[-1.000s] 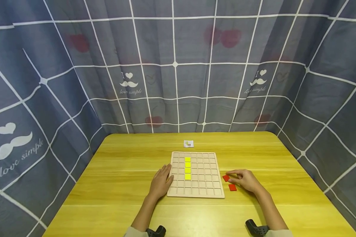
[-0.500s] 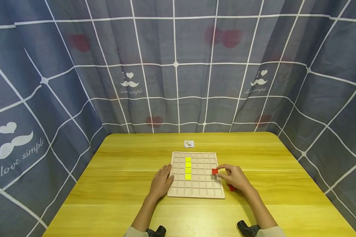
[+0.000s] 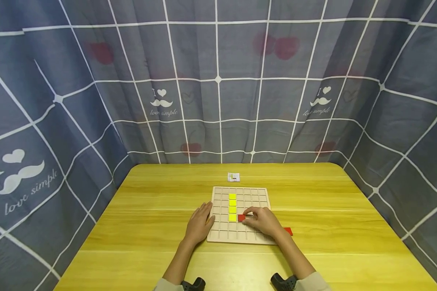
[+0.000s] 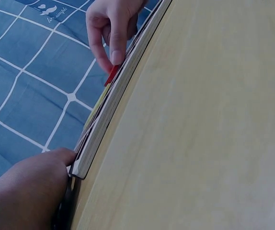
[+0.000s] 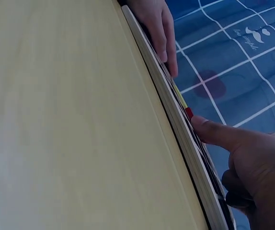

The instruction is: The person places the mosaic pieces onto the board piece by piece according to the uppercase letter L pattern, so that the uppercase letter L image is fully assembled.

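A wooden grid board [image 3: 222, 235] lies on the table, with a column of several yellow square tiles [image 3: 232, 203] in its cells. My right hand [image 3: 264, 221] pinches a red square tile [image 3: 241, 218] between thumb and fingers, just right of the lowest yellow tile. In the left wrist view that red tile [image 4: 111, 75] is tilted against the board's surface. My left hand [image 3: 198, 224] rests with straight fingers along the board's left edge, thumb on the rim. Another red tile [image 3: 288, 231] lies on the table right of the board, partly covered by the right forearm.
A small card [image 3: 234, 177] printed with a grid pattern lies behind the board. The wooden table [image 3: 149, 226] is bordered at the back and sides by a blue checked curtain [image 3: 189, 97]. Black wrist devices sit on both forearms.
My right hand took the upper red tile from the table and carried it left over the board to beside the lowest yellow tile. My left hand has stayed at the board's edge.
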`<state>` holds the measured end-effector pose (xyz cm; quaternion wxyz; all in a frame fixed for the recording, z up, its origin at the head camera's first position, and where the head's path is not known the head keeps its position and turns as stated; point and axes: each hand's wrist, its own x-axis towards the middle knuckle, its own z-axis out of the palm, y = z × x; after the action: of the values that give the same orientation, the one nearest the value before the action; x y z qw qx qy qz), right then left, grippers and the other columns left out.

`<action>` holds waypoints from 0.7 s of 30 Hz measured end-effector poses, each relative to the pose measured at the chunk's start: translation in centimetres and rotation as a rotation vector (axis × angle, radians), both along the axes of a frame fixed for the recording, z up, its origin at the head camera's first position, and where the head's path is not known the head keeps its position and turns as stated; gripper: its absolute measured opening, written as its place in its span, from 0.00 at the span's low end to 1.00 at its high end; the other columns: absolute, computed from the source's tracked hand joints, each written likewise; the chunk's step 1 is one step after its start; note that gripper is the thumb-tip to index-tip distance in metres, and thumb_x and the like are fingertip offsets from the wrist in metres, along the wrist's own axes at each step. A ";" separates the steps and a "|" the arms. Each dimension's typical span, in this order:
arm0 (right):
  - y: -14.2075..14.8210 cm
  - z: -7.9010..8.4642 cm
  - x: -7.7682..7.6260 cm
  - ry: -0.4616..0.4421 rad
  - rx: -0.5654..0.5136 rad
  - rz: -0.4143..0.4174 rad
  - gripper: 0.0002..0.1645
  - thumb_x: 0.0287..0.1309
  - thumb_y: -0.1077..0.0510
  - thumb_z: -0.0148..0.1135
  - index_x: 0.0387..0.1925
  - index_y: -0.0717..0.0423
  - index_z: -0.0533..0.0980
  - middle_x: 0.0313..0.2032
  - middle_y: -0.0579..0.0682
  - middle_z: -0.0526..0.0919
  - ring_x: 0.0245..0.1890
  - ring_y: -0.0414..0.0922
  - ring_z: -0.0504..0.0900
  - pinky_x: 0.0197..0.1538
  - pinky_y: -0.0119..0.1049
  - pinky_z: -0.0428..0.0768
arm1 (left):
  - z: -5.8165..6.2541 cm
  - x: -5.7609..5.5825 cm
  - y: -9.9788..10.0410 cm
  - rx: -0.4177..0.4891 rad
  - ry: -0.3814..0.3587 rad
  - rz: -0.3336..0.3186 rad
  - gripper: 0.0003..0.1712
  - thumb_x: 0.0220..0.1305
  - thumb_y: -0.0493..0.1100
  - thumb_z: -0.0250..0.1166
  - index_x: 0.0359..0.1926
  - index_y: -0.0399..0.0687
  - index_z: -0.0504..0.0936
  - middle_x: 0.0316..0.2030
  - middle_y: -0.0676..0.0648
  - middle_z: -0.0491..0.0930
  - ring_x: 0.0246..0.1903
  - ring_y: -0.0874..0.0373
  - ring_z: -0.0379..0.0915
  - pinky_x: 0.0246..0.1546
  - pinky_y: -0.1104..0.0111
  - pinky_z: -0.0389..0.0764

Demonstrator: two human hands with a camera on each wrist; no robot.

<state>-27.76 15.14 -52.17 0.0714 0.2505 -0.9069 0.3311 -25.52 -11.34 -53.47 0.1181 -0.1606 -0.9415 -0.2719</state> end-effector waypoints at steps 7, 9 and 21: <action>-0.3 -0.3 -0.2 0.049 0.038 -0.021 0.14 0.48 0.43 0.68 0.37 0.43 0.82 0.09 0.33 0.56 0.12 0.31 0.49 0.16 0.25 0.52 | 0.0 0.0 0.1 -0.006 -0.003 0.003 0.30 0.68 0.48 0.52 0.66 0.38 0.62 0.65 0.43 0.62 0.66 0.48 0.52 0.67 0.55 0.51; -0.4 -0.3 -0.2 0.047 0.035 -0.024 0.14 0.47 0.44 0.69 0.37 0.43 0.82 0.09 0.33 0.56 0.12 0.31 0.49 0.16 0.24 0.52 | 0.1 0.0 0.1 -0.006 -0.011 0.004 0.30 0.68 0.48 0.52 0.66 0.38 0.62 0.65 0.44 0.61 0.66 0.48 0.51 0.67 0.56 0.50; 1.4 0.2 0.4 -0.040 -0.098 -0.045 0.20 0.48 0.45 0.69 0.43 0.47 0.81 0.10 0.37 0.57 0.11 0.32 0.50 0.14 0.25 0.55 | 0.1 0.1 0.1 0.007 -0.009 -0.004 0.30 0.68 0.48 0.52 0.66 0.36 0.62 0.65 0.42 0.62 0.66 0.47 0.52 0.67 0.55 0.51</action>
<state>-27.33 16.57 -51.99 0.0729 0.2195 -0.8963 0.3783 -25.41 -11.21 -53.33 0.1139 -0.1609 -0.9407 -0.2761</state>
